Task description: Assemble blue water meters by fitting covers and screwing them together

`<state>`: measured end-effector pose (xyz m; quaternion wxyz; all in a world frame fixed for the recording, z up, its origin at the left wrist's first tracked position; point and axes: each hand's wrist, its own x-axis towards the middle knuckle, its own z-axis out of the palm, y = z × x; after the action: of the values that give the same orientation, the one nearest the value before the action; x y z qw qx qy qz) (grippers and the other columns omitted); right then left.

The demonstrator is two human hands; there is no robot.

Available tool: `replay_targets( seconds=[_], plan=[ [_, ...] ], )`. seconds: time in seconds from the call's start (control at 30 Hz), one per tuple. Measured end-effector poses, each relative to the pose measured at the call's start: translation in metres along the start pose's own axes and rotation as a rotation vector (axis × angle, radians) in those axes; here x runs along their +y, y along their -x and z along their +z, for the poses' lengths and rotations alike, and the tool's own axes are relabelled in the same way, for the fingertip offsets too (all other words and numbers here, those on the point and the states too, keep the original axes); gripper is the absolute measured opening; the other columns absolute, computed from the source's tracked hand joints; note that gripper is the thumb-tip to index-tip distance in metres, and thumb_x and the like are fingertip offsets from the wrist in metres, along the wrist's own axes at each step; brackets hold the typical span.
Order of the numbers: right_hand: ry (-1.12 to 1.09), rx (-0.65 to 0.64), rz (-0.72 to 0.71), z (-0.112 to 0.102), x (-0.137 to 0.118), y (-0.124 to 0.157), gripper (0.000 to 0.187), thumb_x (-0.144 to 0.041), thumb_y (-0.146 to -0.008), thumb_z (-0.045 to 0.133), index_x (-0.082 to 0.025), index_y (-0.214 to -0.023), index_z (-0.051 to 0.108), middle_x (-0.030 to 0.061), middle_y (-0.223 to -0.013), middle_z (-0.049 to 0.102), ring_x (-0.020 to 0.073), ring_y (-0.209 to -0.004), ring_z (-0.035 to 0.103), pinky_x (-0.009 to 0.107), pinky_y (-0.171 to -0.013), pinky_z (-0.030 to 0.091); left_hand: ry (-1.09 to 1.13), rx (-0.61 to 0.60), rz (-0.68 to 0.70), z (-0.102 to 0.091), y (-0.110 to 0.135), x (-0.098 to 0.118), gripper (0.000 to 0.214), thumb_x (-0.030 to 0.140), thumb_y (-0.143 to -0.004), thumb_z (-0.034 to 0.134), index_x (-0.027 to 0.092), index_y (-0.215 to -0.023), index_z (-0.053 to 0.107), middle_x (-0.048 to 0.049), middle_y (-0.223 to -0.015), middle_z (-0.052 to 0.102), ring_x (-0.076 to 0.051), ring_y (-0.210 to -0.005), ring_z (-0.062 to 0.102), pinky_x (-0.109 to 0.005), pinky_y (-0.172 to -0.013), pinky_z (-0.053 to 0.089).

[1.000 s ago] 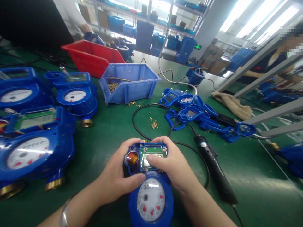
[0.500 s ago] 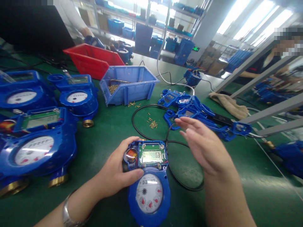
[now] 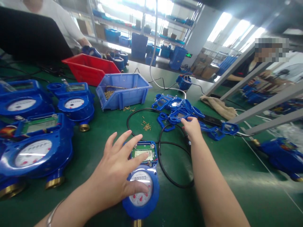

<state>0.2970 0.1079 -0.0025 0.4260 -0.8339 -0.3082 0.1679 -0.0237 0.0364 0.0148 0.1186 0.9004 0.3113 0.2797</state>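
Observation:
A blue water meter (image 3: 153, 192) with a white dial and an exposed circuit board with a small display lies in front of me. My left hand (image 3: 120, 164) hovers over it, fingers spread, covering part of the board and dial. Farther off, my right hand (image 3: 192, 126) pinches the near edge of a blue plastic cover frame (image 3: 176, 116) in a pile of such covers. Its fingertips are partly hidden. A black cable (image 3: 161, 154) loops on the table beside the meter, passing close to my right wrist.
Several blue water meters (image 3: 49, 157) stand at left. Behind are a blue bin (image 3: 129, 97) of brass screws and a red bin (image 3: 90, 67). Loose screws (image 3: 146, 126) lie mid-table. Grey frame bars (image 3: 267, 110) and a cloth (image 3: 219, 105) are at right. Co-workers sit beyond.
My left hand has let go of the water meter and spread its fingers above it. My right hand has reached forward to the blue covers and closed its fingers.

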Motion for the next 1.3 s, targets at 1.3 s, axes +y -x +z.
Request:
replay_targets(
  seconds=[1.3],
  plan=[
    [-0.209,0.006,-0.673,-0.083,-0.001,0.196,0.026,-0.020,-0.087,0.052,-0.023,-0.110,0.063,0.0004,-0.099,0.069,0.0095,-0.080,0.064,0.018,-0.072,0.051,1.142,0.048,-0.684,-0.002,-0.030,0.096,0.050,0.019,-0.073,0.059,0.019,-0.121,0.042,-0.0013,-0.088,0.060,-0.012,-0.067,0.061,-0.023,-0.059,0.053]
  ],
)
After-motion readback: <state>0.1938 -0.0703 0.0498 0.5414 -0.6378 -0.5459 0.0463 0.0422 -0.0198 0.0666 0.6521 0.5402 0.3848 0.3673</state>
